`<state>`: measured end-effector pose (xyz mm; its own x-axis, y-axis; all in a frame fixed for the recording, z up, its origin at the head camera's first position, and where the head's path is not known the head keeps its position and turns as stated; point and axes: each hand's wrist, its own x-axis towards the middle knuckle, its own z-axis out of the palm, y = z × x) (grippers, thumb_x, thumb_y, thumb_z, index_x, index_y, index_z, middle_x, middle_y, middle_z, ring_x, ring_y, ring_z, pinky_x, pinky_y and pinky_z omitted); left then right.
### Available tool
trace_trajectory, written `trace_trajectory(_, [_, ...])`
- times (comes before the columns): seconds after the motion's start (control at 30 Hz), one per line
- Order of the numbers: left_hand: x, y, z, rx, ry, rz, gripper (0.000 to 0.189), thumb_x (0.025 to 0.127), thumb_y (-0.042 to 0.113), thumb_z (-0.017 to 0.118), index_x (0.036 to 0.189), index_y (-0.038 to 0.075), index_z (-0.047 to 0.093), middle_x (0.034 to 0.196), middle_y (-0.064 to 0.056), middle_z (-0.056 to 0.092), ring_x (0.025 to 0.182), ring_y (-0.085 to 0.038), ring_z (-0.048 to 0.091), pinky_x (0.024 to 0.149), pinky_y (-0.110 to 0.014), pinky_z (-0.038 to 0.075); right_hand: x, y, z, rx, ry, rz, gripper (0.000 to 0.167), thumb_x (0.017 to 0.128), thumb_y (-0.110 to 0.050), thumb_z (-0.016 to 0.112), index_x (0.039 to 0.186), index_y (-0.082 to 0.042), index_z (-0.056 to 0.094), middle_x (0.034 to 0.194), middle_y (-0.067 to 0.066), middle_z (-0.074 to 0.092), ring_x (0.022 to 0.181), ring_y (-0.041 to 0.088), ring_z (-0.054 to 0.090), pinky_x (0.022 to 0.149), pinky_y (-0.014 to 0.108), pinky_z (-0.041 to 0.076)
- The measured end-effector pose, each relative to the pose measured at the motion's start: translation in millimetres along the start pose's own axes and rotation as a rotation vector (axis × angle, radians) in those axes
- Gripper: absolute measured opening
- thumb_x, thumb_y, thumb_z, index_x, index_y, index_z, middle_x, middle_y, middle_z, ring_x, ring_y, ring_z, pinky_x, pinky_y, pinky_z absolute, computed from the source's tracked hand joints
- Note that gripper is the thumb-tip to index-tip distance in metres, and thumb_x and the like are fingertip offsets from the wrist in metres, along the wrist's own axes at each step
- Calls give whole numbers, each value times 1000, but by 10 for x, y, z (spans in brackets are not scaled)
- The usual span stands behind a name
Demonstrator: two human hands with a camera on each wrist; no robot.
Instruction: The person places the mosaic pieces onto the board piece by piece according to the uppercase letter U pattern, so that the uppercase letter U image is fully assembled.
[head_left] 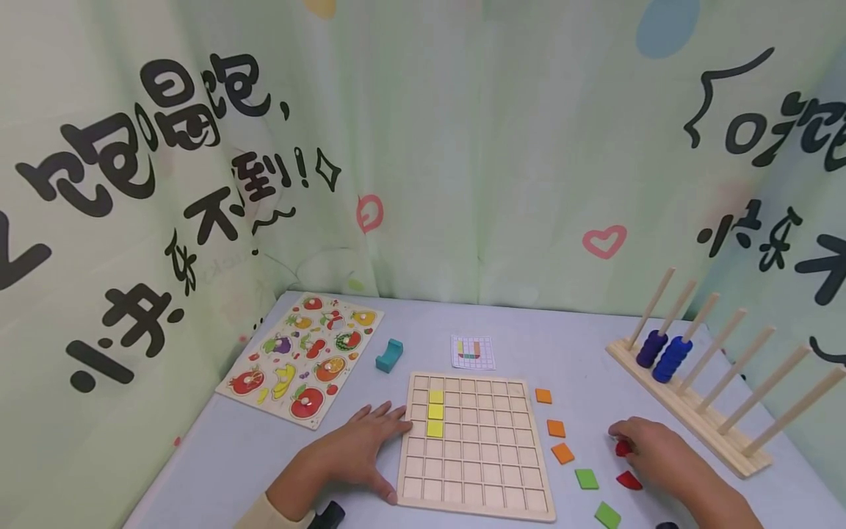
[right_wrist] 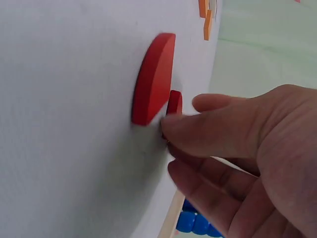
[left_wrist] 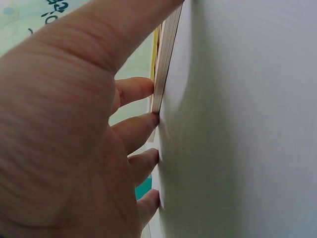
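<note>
Red wedge (head_left: 622, 448), pinched in the right hand's (head_left: 661, 450) narrow grip at lower right, lifts best straight up, clear of the neighbouring wedge (head_left: 629, 481), the outspread left hand (head_left: 360, 450) touching the gridded wooden board (head_left: 476, 470).

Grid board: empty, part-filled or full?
Part-filled: three yellow squares sit in one column of the grid board; its other cells show bare wood.

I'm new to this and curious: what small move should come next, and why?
Perhaps the right hand should lift the red piece it seems to pinch: that piece sits low by the table, while the left hand rests against the wooden board.
</note>
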<state>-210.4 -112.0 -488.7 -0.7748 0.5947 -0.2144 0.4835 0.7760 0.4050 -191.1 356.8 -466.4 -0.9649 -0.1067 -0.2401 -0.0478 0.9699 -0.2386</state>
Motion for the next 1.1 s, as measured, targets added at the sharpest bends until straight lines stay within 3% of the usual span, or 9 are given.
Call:
trace_trajectory(0.1, [3, -2, 5, -3, 1, -2, 104, 55, 69, 81, 146, 31, 46, 156, 6, 32, 146, -22, 17, 117, -51, 11, -5, -37, -1, 21, 15, -2, 37, 78, 10, 71, 113, -1, 68, 102, 7, 66, 93, 28, 61, 86, 56, 50])
trace_trajectory(0.2, [10, -11, 21, -8, 3, -4, 104, 55, 69, 81, 145, 31, 46, 156, 6, 32, 146, -22, 17, 117, -51, 11, -18, -43, -12, 9, 46, -1, 32, 80, 6, 70, 111, -1, 69, 103, 8, 66, 96, 30, 61, 86, 56, 50])
trace_trajectory(0.37, [13, -15, 21, -14, 5, -5, 104, 55, 70, 81, 145, 31, 46, 156, 6, 32, 147, -22, 16, 117, -52, 10, -44, -13, -29, -31, 52, 33, 26, 86, -17, 72, 107, -2, 69, 92, 3, 65, 82, 23, 58, 79, 52, 52])
trace_trajectory(0.53, [4, -6, 7, -10, 5, -4, 105, 55, 70, 81, 145, 31, 46, 156, 6, 32, 146, -23, 17, 116, -52, 11, -43, -5, -3, -49, -5, 101, 45, 80, -40, 78, 100, 0, 69, 76, 0, 57, 70, 19, 50, 68, 42, 52])
trace_trajectory(0.8, [9, -7, 5, 1, 11, -5, 105, 55, 70, 81, 145, 30, 46, 156, 5, 32, 146, -23, 17, 116, -52, 11, 3, -2, 24, -43, -11, 74, 33, 80, -23, 80, 102, -1, 69, 84, 1, 61, 73, 19, 52, 72, 43, 55])
trace_trajectory(1.1, [15, -21, 16, -14, 7, -5, 104, 55, 69, 81, 145, 31, 46, 156, 6, 32, 147, -23, 16, 116, -52, 11, -7, -44, 17, -31, -6, 56, 31, 82, -22, 78, 104, -2, 69, 87, 1, 61, 76, 18, 53, 73, 44, 55])
